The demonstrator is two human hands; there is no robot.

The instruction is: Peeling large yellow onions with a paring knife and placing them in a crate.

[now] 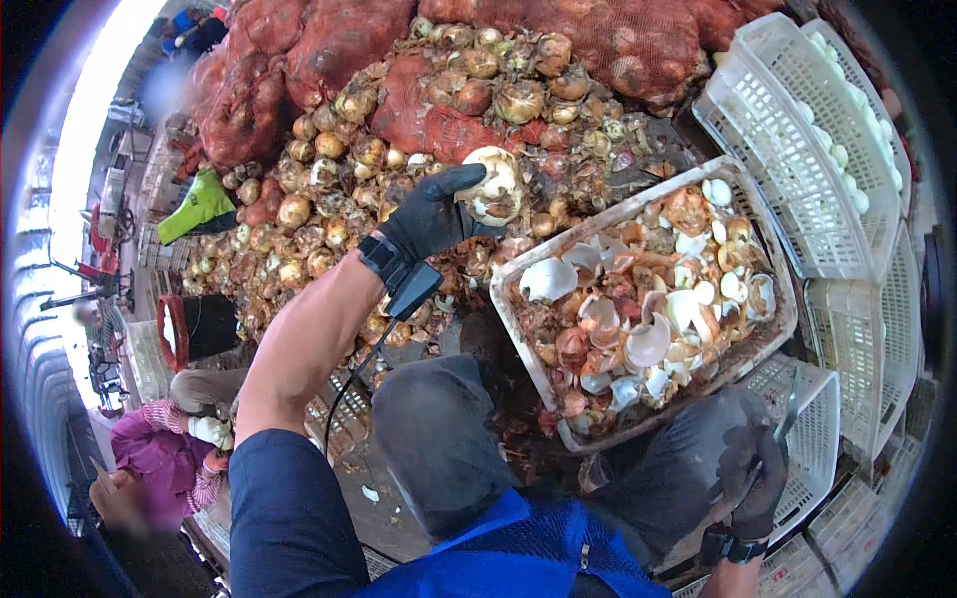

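Observation:
My left hand, in a black glove, grips a pale, partly peeled onion above the heap of loose onions. At the lower right is my right hand, also in a black glove, closed around the handle of a small knife whose blade points up. Between my hands stands a dirty white plastic tub, tilted in the view and filled with onion skins, outer layers and trimmings.
Red mesh sacks of onions lie behind the heap. White slatted crates, one holding peeled onions, are stacked at right. A red-rimmed black bucket stands left, near a seated co-worker in purple. A green-and-black glove lies at left.

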